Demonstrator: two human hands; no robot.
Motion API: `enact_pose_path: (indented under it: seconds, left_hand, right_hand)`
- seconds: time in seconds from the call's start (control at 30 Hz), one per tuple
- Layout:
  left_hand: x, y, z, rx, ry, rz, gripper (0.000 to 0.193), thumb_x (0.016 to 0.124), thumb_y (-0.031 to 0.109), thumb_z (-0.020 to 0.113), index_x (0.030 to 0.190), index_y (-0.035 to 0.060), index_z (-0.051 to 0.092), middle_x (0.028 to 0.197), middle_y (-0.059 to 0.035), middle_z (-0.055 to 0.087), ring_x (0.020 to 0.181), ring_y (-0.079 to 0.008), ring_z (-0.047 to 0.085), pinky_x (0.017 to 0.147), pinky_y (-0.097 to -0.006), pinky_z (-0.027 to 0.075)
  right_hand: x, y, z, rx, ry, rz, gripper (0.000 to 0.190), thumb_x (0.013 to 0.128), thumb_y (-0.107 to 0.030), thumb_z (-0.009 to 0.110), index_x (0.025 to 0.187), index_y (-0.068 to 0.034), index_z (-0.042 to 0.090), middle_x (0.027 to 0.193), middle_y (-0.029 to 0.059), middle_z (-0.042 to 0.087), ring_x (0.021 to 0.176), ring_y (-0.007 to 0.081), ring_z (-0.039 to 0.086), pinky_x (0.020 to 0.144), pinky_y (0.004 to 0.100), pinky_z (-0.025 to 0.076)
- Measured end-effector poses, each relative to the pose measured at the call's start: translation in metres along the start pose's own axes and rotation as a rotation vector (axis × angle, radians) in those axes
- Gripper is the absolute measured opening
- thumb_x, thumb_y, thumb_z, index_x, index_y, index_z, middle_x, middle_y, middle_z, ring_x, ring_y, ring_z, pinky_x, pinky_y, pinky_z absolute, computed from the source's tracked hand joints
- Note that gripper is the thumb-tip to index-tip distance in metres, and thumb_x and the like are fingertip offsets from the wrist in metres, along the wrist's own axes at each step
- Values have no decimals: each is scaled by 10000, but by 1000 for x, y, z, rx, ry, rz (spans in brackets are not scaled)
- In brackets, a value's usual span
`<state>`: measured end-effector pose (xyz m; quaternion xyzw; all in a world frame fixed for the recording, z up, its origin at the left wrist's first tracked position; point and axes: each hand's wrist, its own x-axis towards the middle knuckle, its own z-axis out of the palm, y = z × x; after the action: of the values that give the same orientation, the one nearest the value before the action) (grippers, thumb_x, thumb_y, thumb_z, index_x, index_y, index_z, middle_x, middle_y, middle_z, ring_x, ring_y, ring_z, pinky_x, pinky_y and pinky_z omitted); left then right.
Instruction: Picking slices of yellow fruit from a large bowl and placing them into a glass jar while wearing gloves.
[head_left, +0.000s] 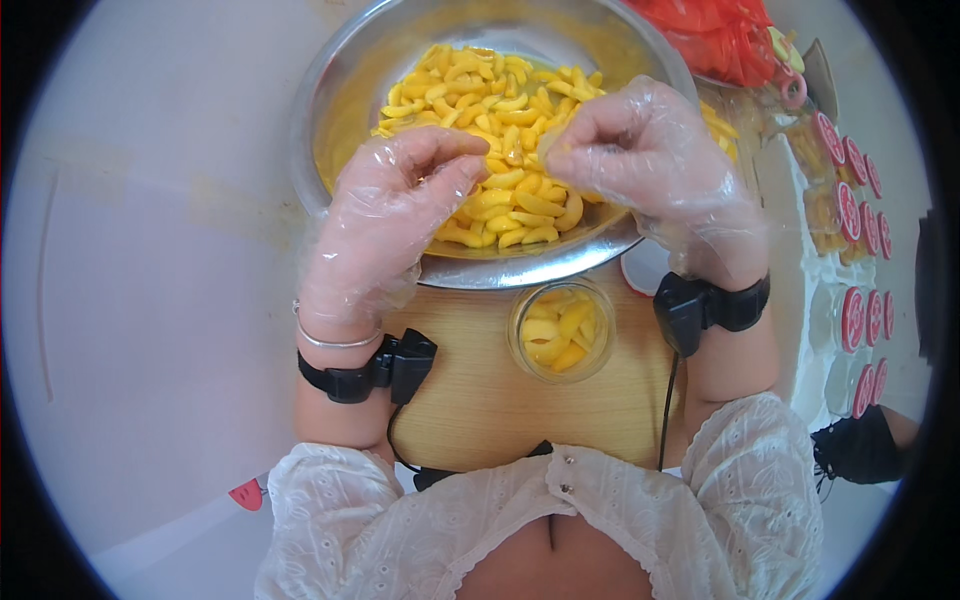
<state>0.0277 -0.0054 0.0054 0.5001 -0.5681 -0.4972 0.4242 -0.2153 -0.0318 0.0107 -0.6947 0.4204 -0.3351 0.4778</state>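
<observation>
Both hands wear clear plastic gloves and hover over a large steel basin (510, 274) of yellow peeled fruit segments (517, 118). My left hand (405, 187) is at the basin's left side, thumb and fingertips near each other; whether it pinches anything is unclear. Over the right side, my right hand (637, 142) has curled fingers with a pale, thin bit at the fingertips, which I cannot identify for sure. In front of the basin stands an uncovered glass jar (517, 345) with fruit segments (562, 330) in it. A round white lid with a red rim (646, 268) lies partly under my right wrist.
At right, several jars with red lids (848, 211) stand by a white foam box (776, 172), some holding fruit. Red plastic bags (712, 37) lie at the back right, beside pink-handled scissors (793, 90). Cables hang from black devices on both wrists.
</observation>
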Motion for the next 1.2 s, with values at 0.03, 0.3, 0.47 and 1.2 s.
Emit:
enact_pose_path:
  seconds: [0.03, 0.3, 0.47, 1.2]
  left_hand:
    - [1, 0, 0, 10, -16, -16, 221, 977, 118, 734, 1140, -31, 742, 1017, -66, 727, 946, -137, 665, 886, -263, 522]
    - [7, 12, 6, 180, -146, -113, 266, 990, 118, 718, 1204, -39, 717, 1112, -53, 719, 1057, -133, 639, 949, -282, 512]
    - [20, 19, 12, 456, -409, 51, 304, 970, 132, 661, 1200, -60, 710, 1032, -183, 750, 943, -232, 699, 880, -345, 542]
    - [27, 8, 15, 621, -540, -149, 276, 927, 93, 692, 1179, -4, 745, 963, -168, 746, 888, -210, 730, 830, -315, 559]
  right_hand:
    - [2, 4, -1, 37, 66, 6, 249, 892, -198, 806, 820, 30, 734, 716, 27, 662, 662, 98, 598, 610, 268, 451]
    - [9, 10, 1, 112, 197, -46, 297, 926, -238, 769, 794, 22, 714, 680, 17, 607, 658, 96, 565, 608, 279, 421]
    - [8, 4, 2, 202, 165, -30, 340, 953, -267, 737, 789, 29, 701, 708, 17, 616, 679, 93, 564, 626, 274, 424]
    - [8, 20, -5, 336, 118, -18, 319, 946, -238, 754, 1024, 65, 694, 969, 39, 649, 901, 107, 583, 789, 274, 485]
